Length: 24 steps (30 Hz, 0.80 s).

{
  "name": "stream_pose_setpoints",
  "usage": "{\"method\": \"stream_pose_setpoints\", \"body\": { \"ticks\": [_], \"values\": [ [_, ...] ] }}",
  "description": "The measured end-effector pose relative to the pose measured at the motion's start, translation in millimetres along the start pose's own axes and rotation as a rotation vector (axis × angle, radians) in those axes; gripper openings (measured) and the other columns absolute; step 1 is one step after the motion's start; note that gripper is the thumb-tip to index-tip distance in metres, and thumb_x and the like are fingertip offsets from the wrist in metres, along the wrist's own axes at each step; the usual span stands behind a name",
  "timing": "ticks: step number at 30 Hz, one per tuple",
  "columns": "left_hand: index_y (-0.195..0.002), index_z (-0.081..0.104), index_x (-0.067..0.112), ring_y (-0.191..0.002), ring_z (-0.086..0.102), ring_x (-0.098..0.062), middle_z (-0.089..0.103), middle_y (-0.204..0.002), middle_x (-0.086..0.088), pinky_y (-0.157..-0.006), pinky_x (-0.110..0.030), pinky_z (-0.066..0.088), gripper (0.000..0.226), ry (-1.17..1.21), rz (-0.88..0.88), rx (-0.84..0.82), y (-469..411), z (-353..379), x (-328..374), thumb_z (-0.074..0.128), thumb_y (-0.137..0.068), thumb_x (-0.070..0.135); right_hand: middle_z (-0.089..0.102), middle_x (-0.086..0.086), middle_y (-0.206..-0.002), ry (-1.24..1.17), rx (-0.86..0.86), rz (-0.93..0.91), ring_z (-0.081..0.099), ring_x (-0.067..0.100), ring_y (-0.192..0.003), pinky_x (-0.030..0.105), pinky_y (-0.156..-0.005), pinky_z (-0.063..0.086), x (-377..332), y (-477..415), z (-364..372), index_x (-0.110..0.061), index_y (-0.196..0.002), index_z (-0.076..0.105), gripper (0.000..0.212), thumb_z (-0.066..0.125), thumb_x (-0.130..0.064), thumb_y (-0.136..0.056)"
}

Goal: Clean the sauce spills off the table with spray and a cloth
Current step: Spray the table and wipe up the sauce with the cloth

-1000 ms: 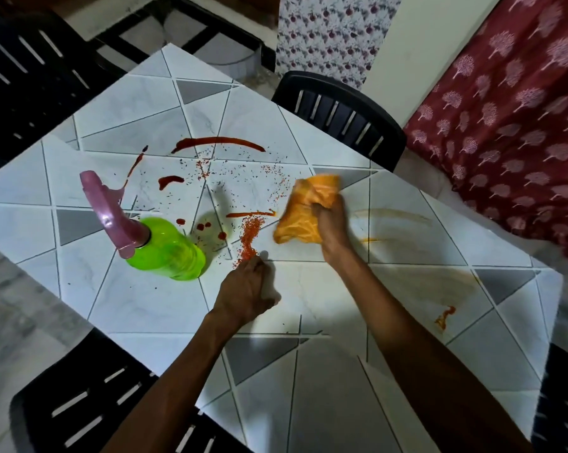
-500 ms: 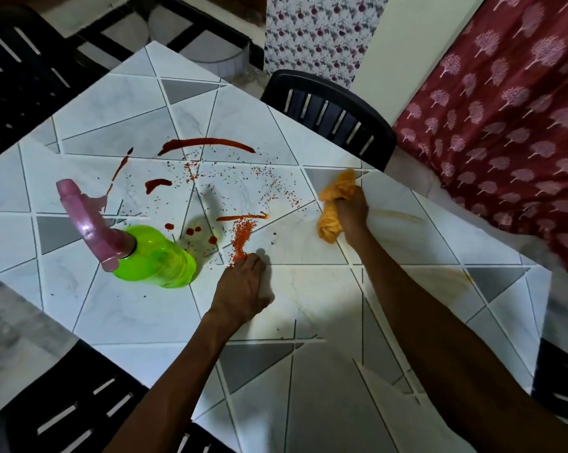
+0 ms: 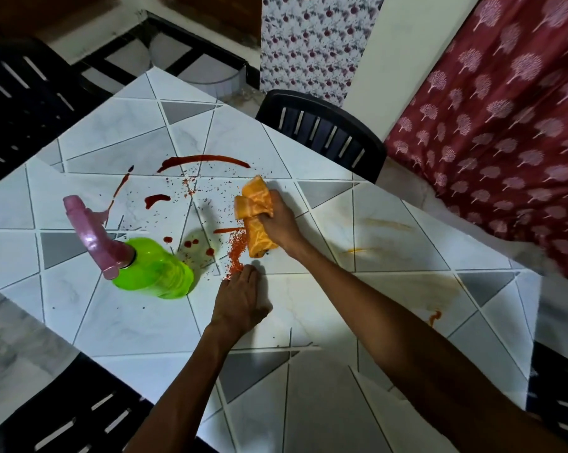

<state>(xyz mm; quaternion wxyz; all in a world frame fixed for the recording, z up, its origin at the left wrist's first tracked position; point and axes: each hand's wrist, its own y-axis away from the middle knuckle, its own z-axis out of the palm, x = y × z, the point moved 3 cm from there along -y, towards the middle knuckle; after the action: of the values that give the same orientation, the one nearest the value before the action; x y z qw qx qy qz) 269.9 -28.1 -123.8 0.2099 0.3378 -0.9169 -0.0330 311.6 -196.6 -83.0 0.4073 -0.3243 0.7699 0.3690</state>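
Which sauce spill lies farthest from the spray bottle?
The small orange-red squiggle near the table's right edge; the other red streaks cluster around the spray bottle and cloth.

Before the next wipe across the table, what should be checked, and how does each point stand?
1. Grip: the right hand holds the orange cloth bunched. Ok.
2. Contact: the cloth lies on the table beside the red crumb pile. Ok.
3. Path: the left hand rests flat with its fingertips at the pile's near end, likely in the way. Not ok.
4. The green spray bottle stands apart from both hands. Ok.
5. Spills sprayed wet: cannot tell.
6. Table clean: the long sauce streak and drops lie unwiped. Not ok.
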Motion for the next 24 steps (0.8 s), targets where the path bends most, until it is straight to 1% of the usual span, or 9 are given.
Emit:
{"method": "stream_pose_setpoints", "body": {
  "ticks": [3, 6, 10, 13, 15, 17, 19, 21, 24],
  "values": [
    [-0.134, 0.048, 0.009, -0.111, 0.054, -0.028, 0.053, -0.127, -0.008, -0.090, -0.037, 0.043, 0.074, -0.004, -0.015, -0.007, 0, 0, 0, 0.067, -0.077, 0.053, 0.061, 0.011, -0.123, -0.030, 0.097, -0.027, 0.058, 0.026, -0.111, 0.033, -0.087, 0.045, 5, 36, -38, -0.007, -0.138, 0.047, 0.041, 0.054, 0.000, -0.098],
    [-0.133, 0.047, 0.010, -0.113, 0.053, -0.028, 0.053, -0.127, -0.008, -0.093, -0.040, 0.042, 0.075, -0.002, -0.033, -0.016, 0, -1, 3, 0.068, -0.078, 0.055, 0.053, 0.000, -0.129, -0.208, 0.164, 0.106, 0.053, 0.019, -0.116, 0.035, -0.096, 0.046, 34, 78, -79, -0.017, -0.150, 0.040, 0.056, 0.057, -0.002, -0.099],
    [-0.138, 0.042, 0.009, -0.119, 0.049, -0.028, 0.049, -0.131, -0.009, -0.096, -0.041, 0.038, 0.075, -0.093, -0.070, -0.032, -1, -7, 15, 0.062, -0.083, 0.056, 0.062, 0.012, -0.133, -0.546, 0.252, 0.267, 0.063, 0.036, -0.118, 0.056, -0.098, 0.053, 84, 129, -114, -0.026, -0.132, 0.054, 0.050, 0.057, 0.005, -0.094],
    [-0.140, 0.042, 0.009, -0.119, 0.050, -0.030, 0.049, -0.132, -0.010, -0.098, -0.041, 0.038, 0.064, -0.154, -0.103, -0.051, 8, -9, 26, 0.057, -0.089, 0.046, 0.061, 0.020, -0.136, -0.843, 0.216, 0.320, 0.068, 0.035, -0.106, 0.049, -0.083, 0.061, 110, 172, -117, -0.014, -0.132, 0.057, 0.048, 0.062, 0.004, -0.088],
    [-0.135, 0.051, 0.008, -0.112, 0.056, -0.034, 0.055, -0.126, -0.014, -0.093, -0.041, 0.042, 0.054, -0.053, -0.090, -0.028, 23, -6, 34, 0.057, -0.089, 0.035, 0.059, 0.023, -0.140, -0.972, 0.194, 0.346, 0.068, 0.035, -0.107, 0.042, -0.073, 0.063, 122, 201, -114, -0.003, -0.143, 0.049, 0.068, 0.071, -0.010, -0.079],
    [-0.122, 0.062, 0.004, -0.100, 0.061, -0.036, 0.063, -0.114, -0.018, -0.085, -0.038, 0.048, 0.044, 0.179, -0.048, 0.037, 44, -2, 45, 0.057, -0.087, 0.029, 0.059, 0.024, -0.139, -1.011, 0.202, 0.388, 0.066, 0.037, -0.111, 0.039, -0.071, 0.063, 133, 224, -110, -0.002, -0.147, 0.046, 0.080, 0.075, -0.020, -0.074],
    [-0.110, 0.067, 0.005, -0.093, 0.063, -0.027, 0.069, -0.107, -0.014, -0.079, -0.022, 0.048, 0.026, 0.420, -0.075, 0.092, 68, 1, 56, 0.061, -0.090, 0.021, 0.062, 0.021, -0.136, -1.005, 0.173, 0.409, 0.064, 0.042, -0.116, 0.043, -0.074, 0.063, 143, 240, -103, -0.005, -0.144, 0.050, 0.105, 0.095, -0.036, -0.054],
    [-0.101, 0.069, 0.011, -0.088, 0.063, -0.016, 0.071, -0.100, -0.005, -0.073, -0.008, 0.043, 0.013, 0.530, -0.138, 0.105, 90, 6, 61, 0.067, -0.088, 0.014, 0.062, 0.022, -0.137, -1.016, 0.118, 0.401, 0.061, 0.046, -0.121, 0.046, -0.075, 0.062, 151, 255, -94, -0.007, -0.144, 0.050, 0.128, 0.102, -0.046, -0.034],
    [-0.096, 0.069, 0.019, -0.090, 0.067, -0.014, 0.073, -0.095, 0.003, -0.081, -0.024, 0.051, 0.010, 0.602, -0.210, 0.104, 119, 18, 59, 0.070, -0.086, 0.019, 0.059, 0.025, -0.139, -1.047, 0.062, 0.406, 0.062, 0.046, -0.116, 0.043, -0.064, 0.060, 154, 273, -78, -0.008, -0.147, 0.047, 0.132, 0.101, -0.047, -0.032]
  ]
}}
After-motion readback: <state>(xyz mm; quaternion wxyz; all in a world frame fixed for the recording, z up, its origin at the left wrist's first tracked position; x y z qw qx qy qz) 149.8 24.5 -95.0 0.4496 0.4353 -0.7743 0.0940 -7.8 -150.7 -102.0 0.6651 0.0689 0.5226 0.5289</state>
